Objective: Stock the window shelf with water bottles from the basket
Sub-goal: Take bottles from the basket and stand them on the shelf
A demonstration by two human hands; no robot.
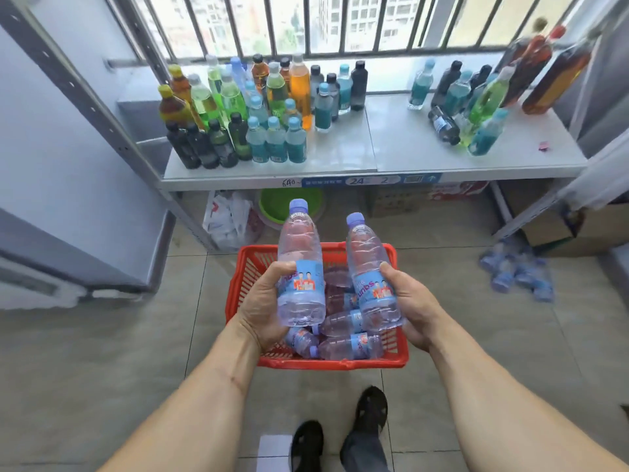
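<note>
My left hand point(263, 303) gripping one upright water bottle point(299, 267), my right hand point(413, 308) gripping a second bottle point(371, 270), both above the red basket point(238, 287) on the floor, window shelf point(391, 148) beyond

The person is wearing black perforated clog sandals point(340, 434) and dark grey trousers point(366, 453); both forearms point(211, 400) are showing bare, sleeveless.

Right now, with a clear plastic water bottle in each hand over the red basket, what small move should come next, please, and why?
Probably lift both forward to the bare middle of the white window shelf: left hand and right hand each grip an upright clear plastic water bottle above the red plastic basket.
</note>
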